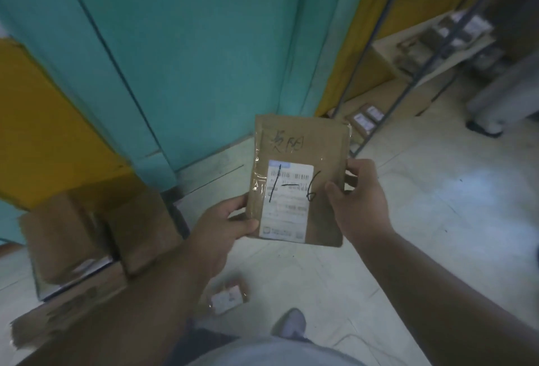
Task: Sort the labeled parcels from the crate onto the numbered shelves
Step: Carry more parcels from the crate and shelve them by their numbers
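A flat brown parcel (318, 144) is held upright in front of me, its white label marked "1-6" in black pen, with handwriting above it. My left hand (224, 228) grips its lower left edge, thumb on the front. My right hand (361, 196) grips its right edge, thumb on the front and fingers behind. The metal shelf rack (437, 53) stands at the upper right, with several parcels on its boards. The view shows no crate that I can identify.
Brown cardboard boxes (96, 234) are stacked at the lower left against a teal and yellow wall. A small labeled parcel (230, 297) lies on the tiled floor near my shoe (291, 323). A grey object (501, 94) stands on the floor at the far right.
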Tool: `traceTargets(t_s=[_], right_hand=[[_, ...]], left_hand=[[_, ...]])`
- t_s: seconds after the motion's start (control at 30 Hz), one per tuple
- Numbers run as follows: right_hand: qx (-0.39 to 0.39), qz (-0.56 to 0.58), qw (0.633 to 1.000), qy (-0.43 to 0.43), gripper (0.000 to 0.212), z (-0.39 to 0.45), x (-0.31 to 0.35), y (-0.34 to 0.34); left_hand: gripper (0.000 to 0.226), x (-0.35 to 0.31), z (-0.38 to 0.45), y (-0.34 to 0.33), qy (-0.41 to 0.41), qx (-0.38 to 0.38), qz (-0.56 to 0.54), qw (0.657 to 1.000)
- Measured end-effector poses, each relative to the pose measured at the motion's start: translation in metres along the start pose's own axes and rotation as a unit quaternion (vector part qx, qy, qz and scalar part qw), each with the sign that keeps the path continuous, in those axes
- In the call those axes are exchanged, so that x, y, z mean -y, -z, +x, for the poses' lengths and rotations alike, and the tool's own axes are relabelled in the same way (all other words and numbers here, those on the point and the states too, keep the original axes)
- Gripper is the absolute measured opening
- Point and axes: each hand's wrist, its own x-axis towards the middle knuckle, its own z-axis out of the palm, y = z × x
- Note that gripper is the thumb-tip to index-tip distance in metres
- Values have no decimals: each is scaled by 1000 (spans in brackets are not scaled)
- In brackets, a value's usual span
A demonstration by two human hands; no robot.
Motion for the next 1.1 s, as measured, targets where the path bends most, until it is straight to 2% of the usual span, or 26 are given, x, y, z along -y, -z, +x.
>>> traceTargets(t_s=[0.2,0.27,0.33,0.4,0.57,0.9,1.1], right_hand=[[-67,30,997,-33,33,41,-50,100],[-79,30,996,-42,45,57,-62,126],[-78,18,995,-59,68,80,-74,147],[-69,0,994,-86,74,105,-86,163],[-86,-5,987,-138,63,166,-126,201],[-262,156,921,-242,55,272,-186,292],[-333,146,887,-284,42,305,-234,381]], left_hand=[[54,-10,41,-111,-7,43,15,999],[48,-19,53,-138,-17,70,36,997],[40,-29,68,-160,-18,87,58,994],[33,-39,86,-181,-17,104,78,991],[31,-63,144,-244,-9,181,92,979],[45,-147,312,-408,22,338,169,926],[59,-160,349,-531,34,428,191,883]])
